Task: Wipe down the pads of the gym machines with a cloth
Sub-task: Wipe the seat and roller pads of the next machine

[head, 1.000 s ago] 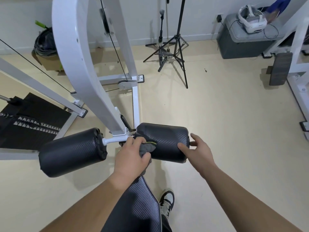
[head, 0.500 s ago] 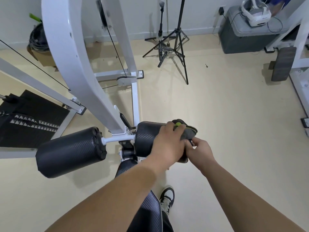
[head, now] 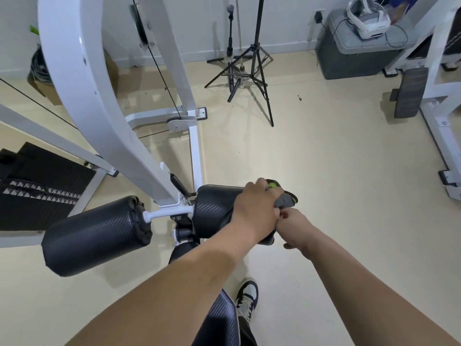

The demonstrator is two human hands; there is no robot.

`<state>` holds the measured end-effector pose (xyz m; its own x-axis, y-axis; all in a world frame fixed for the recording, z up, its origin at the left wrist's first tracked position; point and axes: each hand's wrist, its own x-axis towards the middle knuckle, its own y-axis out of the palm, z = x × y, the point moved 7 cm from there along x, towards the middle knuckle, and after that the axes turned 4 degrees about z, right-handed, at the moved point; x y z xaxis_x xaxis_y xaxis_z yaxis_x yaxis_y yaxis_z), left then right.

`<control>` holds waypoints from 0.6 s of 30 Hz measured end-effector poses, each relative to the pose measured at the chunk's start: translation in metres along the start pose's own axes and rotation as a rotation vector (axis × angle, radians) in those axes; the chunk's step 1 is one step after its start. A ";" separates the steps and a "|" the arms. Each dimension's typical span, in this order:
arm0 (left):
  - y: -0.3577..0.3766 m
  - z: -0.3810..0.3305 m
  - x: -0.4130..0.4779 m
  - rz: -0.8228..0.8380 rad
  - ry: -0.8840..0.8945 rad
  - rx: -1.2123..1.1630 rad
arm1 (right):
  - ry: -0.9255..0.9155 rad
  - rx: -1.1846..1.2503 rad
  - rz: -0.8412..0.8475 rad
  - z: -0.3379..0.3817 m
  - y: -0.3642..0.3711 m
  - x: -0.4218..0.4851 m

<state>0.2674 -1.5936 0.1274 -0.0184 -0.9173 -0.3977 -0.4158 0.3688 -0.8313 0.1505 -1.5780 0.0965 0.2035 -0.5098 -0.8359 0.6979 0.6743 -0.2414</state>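
Two black roller pads sit on a white axle of the gym machine: the left pad (head: 96, 234) and the right pad (head: 214, 208). My left hand (head: 257, 208) grips a grey cloth with a green edge (head: 284, 199) against the right end of the right pad. My right hand (head: 295, 224) is at that pad's end face, just below the cloth, its fingers curled and mostly hidden behind my left hand. A padded seat (head: 219, 318) shows below my arms.
The machine's white curved frame (head: 82, 96) and cable rise at left, with a black mat (head: 37, 188) beyond. Black tripods (head: 249, 68) stand at the back. A grey box (head: 356, 48) with a headset and another white machine (head: 439, 96) are at right. My shoe (head: 247, 295) is on the floor.
My left hand slid the cloth from the inner end of the right pad to its outer right end. My right hand moved in under the cloth at the pad's end.
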 end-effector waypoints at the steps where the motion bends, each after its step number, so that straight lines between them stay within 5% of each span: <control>1: 0.001 -0.008 0.000 0.025 0.033 0.011 | 0.002 0.004 -0.015 -0.005 0.000 0.001; 4: -0.010 0.014 -0.004 0.005 0.021 0.014 | -0.063 0.127 -0.052 -0.006 0.001 -0.008; 9: -0.038 0.133 -0.014 -0.081 -0.356 -0.032 | -0.176 0.194 -0.106 -0.018 0.014 -0.017; 18: -0.020 0.125 -0.084 -0.240 -0.347 -0.109 | -0.069 0.295 -0.224 -0.014 -0.008 -0.014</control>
<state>0.3905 -1.5052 0.1288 0.3899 -0.8634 -0.3203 -0.4646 0.1158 -0.8779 0.1321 -1.5690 0.1033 0.0622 -0.6685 -0.7411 0.8962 0.3642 -0.2533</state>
